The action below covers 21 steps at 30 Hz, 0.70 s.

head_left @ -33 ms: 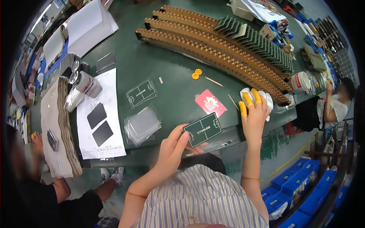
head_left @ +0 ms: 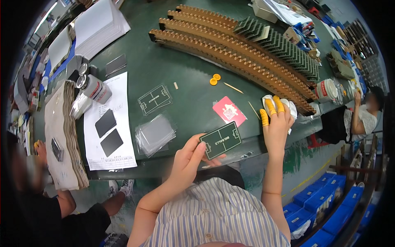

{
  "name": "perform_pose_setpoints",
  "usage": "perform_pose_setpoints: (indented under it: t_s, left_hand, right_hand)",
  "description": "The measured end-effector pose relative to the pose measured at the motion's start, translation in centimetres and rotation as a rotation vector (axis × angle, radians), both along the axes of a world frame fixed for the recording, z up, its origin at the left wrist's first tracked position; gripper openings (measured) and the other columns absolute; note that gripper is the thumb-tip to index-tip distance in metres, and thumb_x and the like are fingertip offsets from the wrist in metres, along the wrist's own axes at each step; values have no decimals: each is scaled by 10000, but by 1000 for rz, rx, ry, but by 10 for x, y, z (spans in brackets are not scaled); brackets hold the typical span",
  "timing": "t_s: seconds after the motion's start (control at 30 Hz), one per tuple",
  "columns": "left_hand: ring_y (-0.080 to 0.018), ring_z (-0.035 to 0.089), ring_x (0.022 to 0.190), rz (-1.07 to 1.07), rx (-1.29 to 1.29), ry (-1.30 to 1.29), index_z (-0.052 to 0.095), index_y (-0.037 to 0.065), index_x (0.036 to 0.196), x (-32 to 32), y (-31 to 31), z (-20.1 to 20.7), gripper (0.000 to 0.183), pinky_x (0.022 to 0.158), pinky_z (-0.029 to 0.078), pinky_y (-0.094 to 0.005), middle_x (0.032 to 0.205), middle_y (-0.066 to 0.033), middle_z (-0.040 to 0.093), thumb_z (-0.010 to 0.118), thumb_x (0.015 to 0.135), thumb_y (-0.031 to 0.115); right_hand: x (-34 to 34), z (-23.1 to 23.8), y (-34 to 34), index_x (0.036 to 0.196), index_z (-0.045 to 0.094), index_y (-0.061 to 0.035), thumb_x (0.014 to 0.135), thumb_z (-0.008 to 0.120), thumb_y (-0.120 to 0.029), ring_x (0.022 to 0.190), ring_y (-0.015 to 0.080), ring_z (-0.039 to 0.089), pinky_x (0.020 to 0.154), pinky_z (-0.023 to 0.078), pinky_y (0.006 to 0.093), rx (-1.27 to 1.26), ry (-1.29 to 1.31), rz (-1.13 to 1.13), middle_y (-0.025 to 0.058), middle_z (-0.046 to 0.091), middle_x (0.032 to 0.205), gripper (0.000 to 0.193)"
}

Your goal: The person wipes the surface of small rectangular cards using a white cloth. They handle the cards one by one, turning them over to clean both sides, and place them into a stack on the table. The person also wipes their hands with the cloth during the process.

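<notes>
My left hand (head_left: 187, 158) is closed on the lower left part of a dark green card (head_left: 222, 140), printed with white lines like a sports pitch and held tilted over the table's near edge. To the right, my right hand (head_left: 278, 125) wears yellow finger cots on several fingers. Those fingers curl over a wadded white cloth (head_left: 291, 110) on the table. Between the hands lie a pink card (head_left: 230, 110) and a thin wooden stick (head_left: 254, 110). Farther off are a second pointed stick (head_left: 233, 87) and two loose yellow finger cots (head_left: 213, 81).
Notched wooden racks (head_left: 230, 53) cross the far side, one part filled with green cards (head_left: 284, 48). Left lie clear sheets (head_left: 154, 133), a pitch-printed plate (head_left: 154, 99), black cards (head_left: 112, 143) on paper, and a metal-topped bottle (head_left: 96, 90). A white tub (head_left: 326, 89) stands right. Other people sit at both sides.
The view has shifted very slightly. Both hands keep the same hold on the card and the cloth.
</notes>
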<state>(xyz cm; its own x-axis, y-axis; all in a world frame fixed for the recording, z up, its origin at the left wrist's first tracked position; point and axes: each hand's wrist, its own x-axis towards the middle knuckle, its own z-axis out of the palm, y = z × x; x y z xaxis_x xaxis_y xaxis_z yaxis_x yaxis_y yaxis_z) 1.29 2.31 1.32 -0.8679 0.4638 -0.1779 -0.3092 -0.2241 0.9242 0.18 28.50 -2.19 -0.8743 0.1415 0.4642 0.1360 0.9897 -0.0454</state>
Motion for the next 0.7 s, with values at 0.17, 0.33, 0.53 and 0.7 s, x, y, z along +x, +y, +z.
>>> perform_pose_setpoints:
  t_s: [0.17, 0.33, 0.53, 0.7]
  left_hand:
    - [-208, 662, 878, -30, 61, -17, 430, -54, 1237, 0, -7, 3, 336, 716, 531, -271, 1042, -147, 633, 318, 1005, 162]
    - [-209, 660, 889, -33, 65, 6, 423, -56, 1244, 1, -5, 3, 338, 720, 532, -270, 1039, -150, 634, 319, 1004, 158]
    - [-191, 661, 825, -90, 71, 4, 409, -62, 1256, -2, 0, -5, 343, 708, 533, -264, 1026, -153, 636, 319, 1003, 151]
    - [-171, 657, 801, -64, -17, 52, 409, -50, 1256, 6, 8, 4, 332, 696, 529, -260, 981, -149, 645, 317, 1004, 144]
  right_hand:
    - [-12, -14, 12, 1097, 619, -58, 837, 629, -147, 1138, 264, 467, 939, 283, 412, 67, -14, -65, 95, 574, 1134, 275]
    - [4, 3, 5, 1076, 626, -56, 819, 596, -51, 1076, 289, 485, 926, 324, 439, -39, 259, -19, 102, 566, 1061, 259]
    - [58, 48, -47, 915, 711, -184, 672, 740, -165, 921, 242, 534, 737, 415, 354, -317, 198, 585, 37, 578, 993, 245]
    - [45, 57, -59, 944, 718, -235, 620, 731, -205, 921, 188, 550, 742, 381, 325, -45, 121, 765, 4, 614, 1017, 326]
